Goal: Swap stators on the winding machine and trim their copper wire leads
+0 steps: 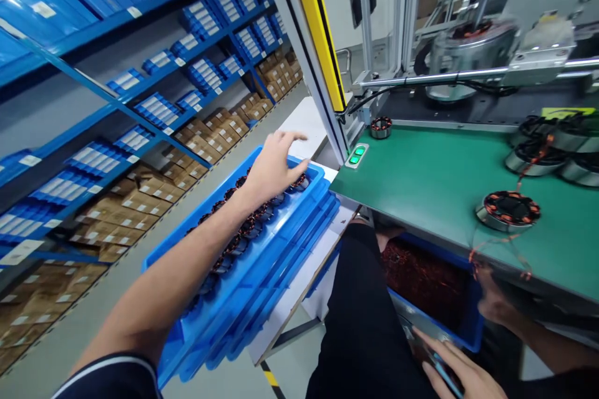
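Observation:
My left hand (274,168) hovers over a blue tray (306,199), thumb and fingers apart, with nothing in it. Rows of small motor stators (248,227) with copper windings fill the tray, partly hidden by my forearm. Low at the right, my right hand (463,368) is closed around pliers (444,371) with teal handles; their jaws are blurred and hard to make out. On the green bench top, a stator (511,211) lies near the front edge with loose copper wire ends hanging from it. A smaller stator (380,127) sits by the back corner.
More stators (536,156) crowd the bench's right side. Beside the green-lit switch (357,155) rises a yellow-striped machine post (322,31). A blue bin (475,318) of copper scraps sits below the bench. Blue shelving (178,131) with boxes lines the left.

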Available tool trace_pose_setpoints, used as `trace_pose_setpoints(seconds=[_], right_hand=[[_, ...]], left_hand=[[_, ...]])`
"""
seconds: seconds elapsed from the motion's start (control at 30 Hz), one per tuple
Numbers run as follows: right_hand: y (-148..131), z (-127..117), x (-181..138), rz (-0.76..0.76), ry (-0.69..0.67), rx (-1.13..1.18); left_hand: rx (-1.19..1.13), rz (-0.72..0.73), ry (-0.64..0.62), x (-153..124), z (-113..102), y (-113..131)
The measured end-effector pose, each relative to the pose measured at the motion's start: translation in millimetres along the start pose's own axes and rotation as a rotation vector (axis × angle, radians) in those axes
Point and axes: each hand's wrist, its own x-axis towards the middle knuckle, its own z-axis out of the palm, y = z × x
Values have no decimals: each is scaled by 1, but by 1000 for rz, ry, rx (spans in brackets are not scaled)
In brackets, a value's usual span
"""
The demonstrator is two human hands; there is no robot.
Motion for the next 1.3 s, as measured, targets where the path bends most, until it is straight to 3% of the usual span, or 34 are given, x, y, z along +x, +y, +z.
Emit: trace_pose_setpoints(seconds=[0.07,0.13,0.27,0.33,0.4,0.5,0.6,0.63,0.77,0.83,0.9,0.97,1.13,1.2,1.3], right_hand=[[-11,2,-4,60,-43,-18],[-27,0,-8,120,-97,-31],[-63,-17,-13,219,-170,2],[-72,-26,-19,252,-151,37],[-72,-31,-31,302,-112,57],[-60,-35,-56,398,-38,69],[-49,-45,-76,424,82,140],[-48,-52,-79,413,147,172],[-64,-93,-76,337,493,229],[-83,-114,-67,261,623,207],[-105,-129,-52,194,670,168],[-125,-136,-32,122,598,126],[-149,-120,7,-74,412,186],[-150,-112,12,-81,430,262],[-147,-102,14,-37,505,408]], left_hand=[[-142,168,81,14,-4,53],[-184,269,35,23,6,114],[-171,264,-115,27,59,222],[-210,224,-187,29,90,257],[-247,197,-212,34,112,277],[-288,208,-205,36,122,278],[-458,238,-235,16,116,258],[-674,238,-288,3,114,250],[-1699,65,-745,-71,122,227],[-1883,-72,-809,-111,127,224],[-1823,-108,-774,-143,128,224],[-1638,-14,-685,-162,126,222],[-1200,192,-493,-170,115,206],[-1156,183,-425,-171,113,199],[-1276,90,-308,-177,114,193]])
